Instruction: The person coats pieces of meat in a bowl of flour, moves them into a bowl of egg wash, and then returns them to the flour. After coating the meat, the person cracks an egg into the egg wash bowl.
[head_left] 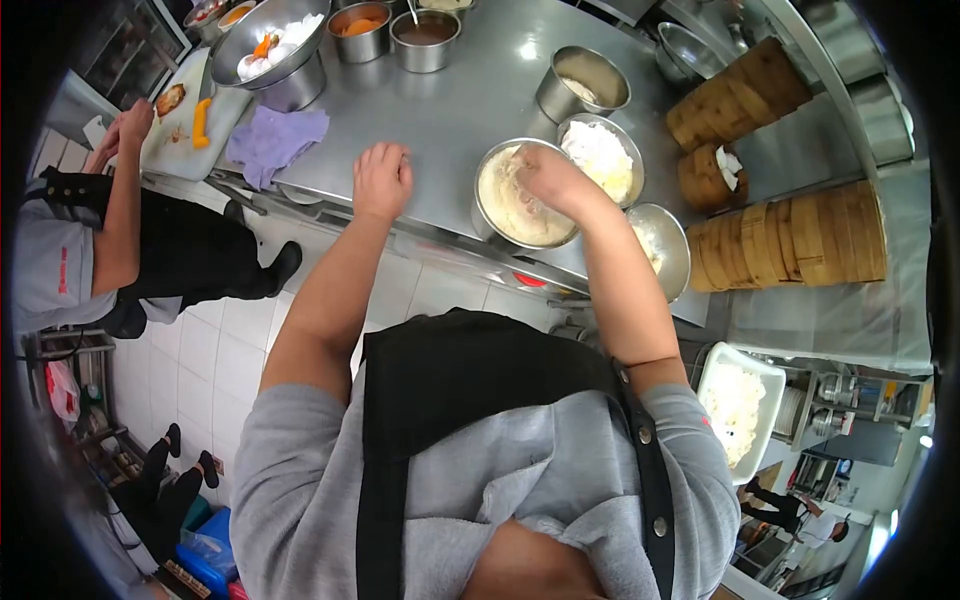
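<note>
My right hand (548,178) reaches into a round steel pot (478,205) of pale, flour-like powder (522,208). Its fingers are bunched and point down into the powder; their tips are hidden. Against that pot stands a steel bowl (640,165) heaped with a white, fluffy food (598,155). Behind them is a taller steel pot (548,98) with a little pale food at the bottom. My left hand (382,180) rests on the steel counter (440,130) near its front edge. Its fingers are curled in, and nothing shows in them.
Bamboo steamers (790,240) stand at the right, beside another steel bowl (678,235). A purple cloth (275,140), a cutting board (165,150) and a yellow-handled knife (202,122) lie left, where a co-worker's hands (125,130) are. Lower right is a white tub (765,372).
</note>
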